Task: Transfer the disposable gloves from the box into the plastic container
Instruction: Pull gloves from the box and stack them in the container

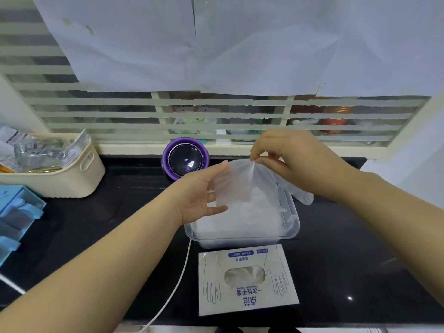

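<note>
From the head camera, a clear plastic container [292, 227] sits mid-way on a black counter [348, 248], already holding a pile of gloves [242, 219]; just in front of it lies the glove box [247, 301], flat, with more gloves showing through its oval opening. Above the container a thin see-through glove [237, 183] is spread between both hands; the right hand [290, 159] pinches its top edge between thumb and fingertips, while the left hand [197, 195] holds its left side, thumb up and fingers curled partly behind the film; the glove's fingers droop over the container's right rim. Behind stands a round purple gadget [185, 159]; a white cable [177, 284] runs toward the near edge; a cream basket [72, 179] and a blue box [16, 212] sit to the left.
</note>
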Motion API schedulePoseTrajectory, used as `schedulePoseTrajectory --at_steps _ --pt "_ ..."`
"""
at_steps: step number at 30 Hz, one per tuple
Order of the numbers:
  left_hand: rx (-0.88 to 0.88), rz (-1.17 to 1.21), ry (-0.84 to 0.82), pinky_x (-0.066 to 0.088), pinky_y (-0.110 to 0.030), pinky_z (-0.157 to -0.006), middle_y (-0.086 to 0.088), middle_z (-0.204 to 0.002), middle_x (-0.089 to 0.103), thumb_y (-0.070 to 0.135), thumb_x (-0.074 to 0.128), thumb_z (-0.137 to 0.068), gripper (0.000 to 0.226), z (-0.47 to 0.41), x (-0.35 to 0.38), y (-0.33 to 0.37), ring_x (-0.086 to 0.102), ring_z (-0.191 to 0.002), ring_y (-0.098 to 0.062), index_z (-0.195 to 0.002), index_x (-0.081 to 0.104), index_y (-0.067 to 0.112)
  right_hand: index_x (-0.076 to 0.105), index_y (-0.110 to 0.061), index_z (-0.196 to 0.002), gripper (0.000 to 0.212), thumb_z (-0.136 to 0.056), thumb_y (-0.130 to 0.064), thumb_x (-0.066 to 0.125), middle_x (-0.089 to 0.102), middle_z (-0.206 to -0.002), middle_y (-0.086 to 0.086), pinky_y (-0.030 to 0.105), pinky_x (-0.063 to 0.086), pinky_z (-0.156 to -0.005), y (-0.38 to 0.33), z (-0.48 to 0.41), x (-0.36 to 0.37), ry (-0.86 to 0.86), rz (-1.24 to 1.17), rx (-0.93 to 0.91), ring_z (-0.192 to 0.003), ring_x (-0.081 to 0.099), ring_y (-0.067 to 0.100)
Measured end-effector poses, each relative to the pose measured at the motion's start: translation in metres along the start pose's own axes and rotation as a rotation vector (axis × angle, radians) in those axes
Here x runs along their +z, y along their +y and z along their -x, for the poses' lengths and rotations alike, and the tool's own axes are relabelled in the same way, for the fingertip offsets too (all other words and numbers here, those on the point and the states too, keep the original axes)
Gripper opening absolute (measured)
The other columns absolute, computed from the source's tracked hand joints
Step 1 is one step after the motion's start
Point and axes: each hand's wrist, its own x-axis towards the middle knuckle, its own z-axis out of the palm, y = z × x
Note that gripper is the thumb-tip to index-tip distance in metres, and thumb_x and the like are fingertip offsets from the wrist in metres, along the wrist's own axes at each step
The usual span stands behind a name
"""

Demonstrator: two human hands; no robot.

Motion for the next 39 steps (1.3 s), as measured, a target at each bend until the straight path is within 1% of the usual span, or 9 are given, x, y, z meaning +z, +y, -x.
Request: schedulePoseTrajectory --at_steps 4,8,14,20,28,31,33,35,39 --pt "0.264 -0.428 0.129 0.05 -0.042 -0.093 -0.006 -0.106 0.069 0.033 0.054 -0.095 0.027 0.004 0.015 0.011 0.063 -0.102 -0.027 -0.103 0.07 0.012 0.069 -0.02 -0.09 0.008 -0.09 -0.018 0.061 0.064 -0.092 -0.009 0.032 0.051 -0.068 0.004 0.002 -0.002 -0.066 0.023 0.011 -0.076 0.054 0.008" --pt "0.497 -0.758 0.262 0.04 -0.026 -0.063 -0.009 -0.078 0.054 0.03 0.05 -0.096 0.036 0.007 0.026 0.03 0.047 -0.073 -0.017 -0.086 0.067 0.0 0.069 -0.022 -0.094 0.011 -0.09 -0.023 0.059 0.065 -0.098 -0.008 0.035 0.051 -0.077 0.011 -0.002 -0.018 -0.113 0.038 0.102 -0.084 0.059 0.011" --pt "0.286 -0.053 0.04 0.06 -0.03 -0.066 -0.011 -0.098 0.07 0.015 0.049 -0.099 0.02 -0.001 0.021 0.048 0.071 -0.081 -0.02 -0.11 0.06 0.003 0.066 -0.025 -0.104 0.017 -0.094 -0.027 0.053 0.059 -0.099 -0.014 0.029 0.04 -0.08 0.006 -0.021 -0.034 0.003 -0.026 0.213 -0.087 0.053 0.003" --pt "0.113 -0.142 0.104 0.06 -0.028 -0.066 -0.013 -0.111 0.068 0.011 0.044 -0.1 0.023 -0.022 0.002 0.004 0.07 -0.085 -0.021 -0.107 0.065 0.007 0.035 -0.031 -0.143 0.06 -0.09 -0.059 0.037 0.039 -0.147 -0.006 0.037 0.026 -0.113 -0.002 -0.017 0.042 -0.392 0.097 0.203 -0.134 0.034 0.016" --pt "-0.016 -0.591 0.133 0.059 -0.032 -0.076 -0.011 -0.124 0.062 0.003 0.047 -0.097 0.041 -0.041 -0.021 -0.02 0.068 -0.099 -0.026 -0.137 0.045 0.011 0.016 -0.036 -0.149 0.071 -0.09 -0.058 0.047 0.014 -0.158 -0.001 0.041 0.015 -0.116 0.02 0.012 0.123 -0.696 0.06 0.213 -0.144 0.016 0.023" --pt "0.273 -1.141 0.352 0.048 -0.032 -0.094 -0.013 -0.141 0.04 0.009 0.051 -0.094 0.065 -0.038 -0.024 -0.024 0.053 -0.115 -0.025 -0.151 0.022 0.013 0.012 -0.037 -0.15 0.074 -0.089 -0.057 0.049 0.01 -0.159 -0.001 0.042 0.017 -0.115 0.025 0.014 0.138 -0.716 0.067 0.197 -0.144 0.015 0.024" --pt "0.64 -1.301 0.488 0.045 -0.03 -0.094 -0.011 -0.138 0.038 0.007 0.051 -0.092 0.056 -0.034 -0.015 -0.024 0.048 -0.116 -0.025 -0.145 0.034 0.013 0.012 -0.037 -0.15 0.076 -0.088 -0.057 0.051 0.008 -0.159 0.0 0.044 0.02 -0.114 0.025 0.013 0.146 -0.737 0.053 0.188 -0.143 0.016 0.025" --pt "0.722 -1.42 0.333 0.045 -0.035 -0.094 -0.006 -0.132 0.046 0.006 0.049 -0.093 0.041 -0.038 -0.001 -0.026 0.053 -0.106 -0.024 -0.132 0.05 0.017 0.013 -0.035 -0.15 0.077 -0.087 -0.057 0.053 0.009 -0.159 -0.001 0.044 0.025 -0.113 0.022 0.011 0.151 -0.736 0.039 0.163 -0.141 0.02 0.026" --pt "0.384 -1.612 0.087 0.047 -0.032 -0.09 -0.001 -0.136 0.042 0.017 0.055 -0.095 0.043 -0.07 0.003 -0.043 0.054 -0.106 -0.019 -0.136 0.042 0.018 0.012 -0.03 -0.151 0.082 -0.086 -0.055 0.056 0.011 -0.158 -0.005 0.041 0.031 -0.11 0.025 0.009 0.147 -0.682 0.028 0.154 -0.135 0.026 0.024"
